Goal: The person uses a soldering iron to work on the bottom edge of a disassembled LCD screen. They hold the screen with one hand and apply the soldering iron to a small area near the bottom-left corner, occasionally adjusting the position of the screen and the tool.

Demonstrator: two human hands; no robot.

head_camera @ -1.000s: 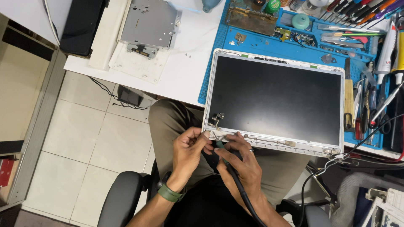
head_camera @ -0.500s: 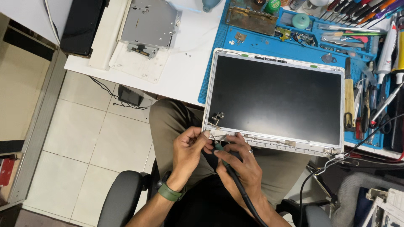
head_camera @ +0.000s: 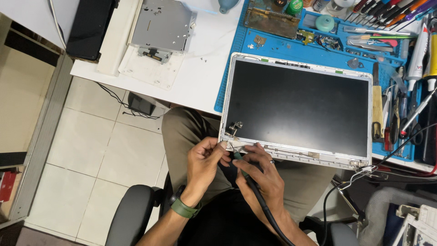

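Note:
A laptop screen panel (head_camera: 298, 107) with a white frame lies partly on the blue work mat, its near edge hanging over my lap. My left hand (head_camera: 205, 161) pinches the panel's near left corner by the metal hinge (head_camera: 235, 127). My right hand (head_camera: 260, 175) grips a pen-like tool with a green collar (head_camera: 240, 159) and a thick black cable (head_camera: 266, 212). The tool's tip touches the frame's lower edge just right of my left fingers. A green band sits on my left wrist.
The blue mat (head_camera: 268, 48) holds screwdrivers, tweezers, small parts and a rusty metal plate. A metal drive casing (head_camera: 161, 27) lies on the white table (head_camera: 200, 77). A black device (head_camera: 88, 27) sits at the far left. Cables hang at the right.
Both hands stay at the panel's near left corner; my right hand and tool have shifted only slightly.

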